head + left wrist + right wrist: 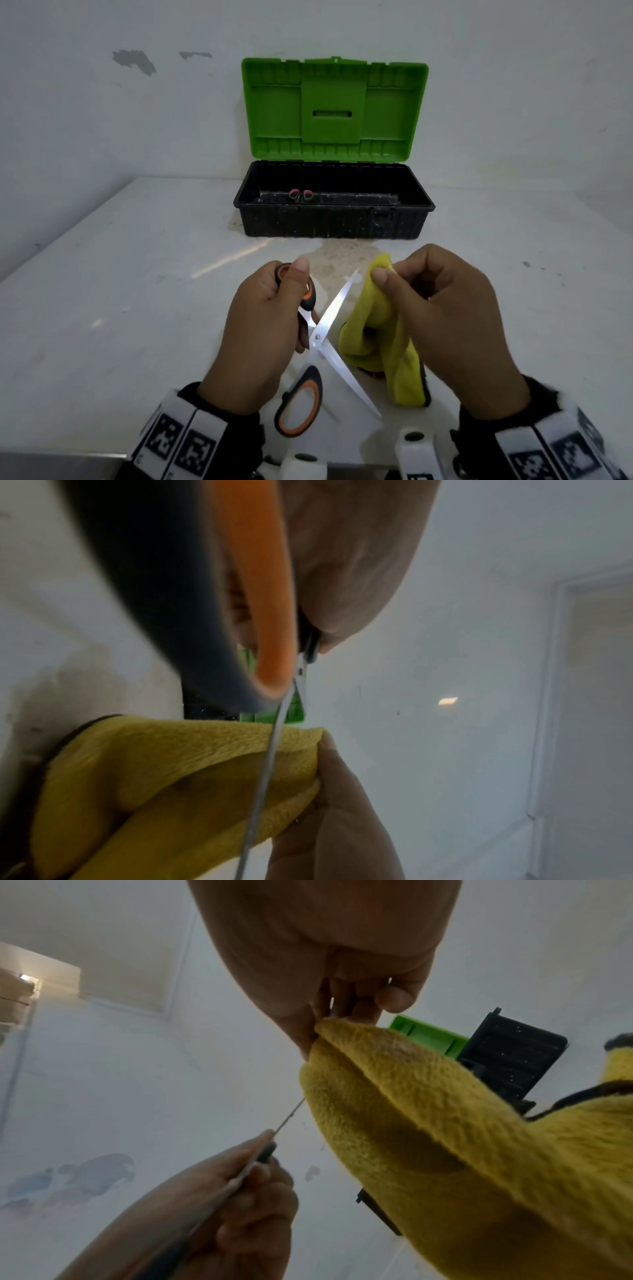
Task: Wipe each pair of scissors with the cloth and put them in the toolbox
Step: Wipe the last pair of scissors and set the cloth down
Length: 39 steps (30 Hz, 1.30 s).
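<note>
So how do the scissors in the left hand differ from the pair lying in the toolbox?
The orange-handled scissors are held above the table by the left hand, blades spread wide; the pink-handled scissors lie inside the open toolbox, only their handle loops showing. The held pair looks much larger. Both have two loop handles.

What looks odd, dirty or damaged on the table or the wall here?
A brownish stain marks the white table just in front of the open toolbox. On the wall behind, left of the green lid, grey patches look like flaked paint. The toolbox's black walls look speckled and dusty. Nothing looks spilled or broken.
</note>
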### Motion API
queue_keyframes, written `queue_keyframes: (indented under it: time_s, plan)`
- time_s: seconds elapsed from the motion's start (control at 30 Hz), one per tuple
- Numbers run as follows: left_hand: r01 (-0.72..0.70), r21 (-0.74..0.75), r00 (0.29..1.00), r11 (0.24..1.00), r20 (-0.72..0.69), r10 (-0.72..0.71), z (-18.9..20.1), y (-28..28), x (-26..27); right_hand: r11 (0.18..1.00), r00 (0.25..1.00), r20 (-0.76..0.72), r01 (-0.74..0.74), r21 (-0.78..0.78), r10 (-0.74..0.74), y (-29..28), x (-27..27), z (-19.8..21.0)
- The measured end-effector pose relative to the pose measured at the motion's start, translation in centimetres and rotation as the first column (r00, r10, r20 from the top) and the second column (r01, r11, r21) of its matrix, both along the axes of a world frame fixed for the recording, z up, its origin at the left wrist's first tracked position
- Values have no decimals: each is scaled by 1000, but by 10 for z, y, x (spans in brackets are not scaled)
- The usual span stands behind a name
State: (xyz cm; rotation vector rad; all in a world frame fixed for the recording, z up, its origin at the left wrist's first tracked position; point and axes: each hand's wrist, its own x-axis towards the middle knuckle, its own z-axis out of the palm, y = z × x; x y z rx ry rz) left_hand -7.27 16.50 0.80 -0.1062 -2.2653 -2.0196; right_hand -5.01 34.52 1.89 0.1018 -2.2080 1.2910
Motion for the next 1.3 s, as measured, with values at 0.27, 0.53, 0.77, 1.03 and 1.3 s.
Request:
queue_keyframes:
  time_s: [0.27,0.53,0.77,1.03,1.3]
  plan:
    - [19,46,995,999,92,-23,3,6,-2,966,976,31,-220,134,218,-20,11,-11]
    - [45,112,986,993,155,-62,4,2,0,964,969,51,-246,106,242,-25,15,-12]
    - [85,85,983,993,155,-97,2,1,2,979,980,21,-198,51,198,-19,11,-10]
    - [126,43,990,991,61,-129,7,1,2,990,990,34,-139,1,139,-14,0,-8]
    - [174,9,985,985,12,-174,13,-1,5,989,994,41,-98,-108,103,-6,-14,-1]
